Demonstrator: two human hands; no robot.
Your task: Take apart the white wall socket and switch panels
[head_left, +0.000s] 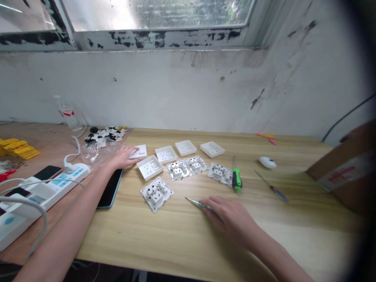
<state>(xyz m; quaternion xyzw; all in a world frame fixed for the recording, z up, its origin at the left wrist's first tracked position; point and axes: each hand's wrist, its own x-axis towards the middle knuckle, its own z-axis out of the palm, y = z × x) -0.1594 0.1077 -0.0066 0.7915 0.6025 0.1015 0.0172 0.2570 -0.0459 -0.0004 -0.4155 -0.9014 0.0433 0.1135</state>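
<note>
Your left hand [127, 157] touches a white, square plastic socket [142, 150] at its fingertips; whether it grips, I cannot tell. Between your hands lies a white plastic socket plate [157, 195]. Your right hand [227, 215] grasps a slim, pointed metal tool [196, 203].

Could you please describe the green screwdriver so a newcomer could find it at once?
On the wooden table, look beyond the right hand to the rightmost white socket insert. The green screwdriver lies beside it, shaft pointing toward the wall. Its chunky green-and-black handle sets it apart from the slimmer, red-marked screwdriver farther right.
</note>
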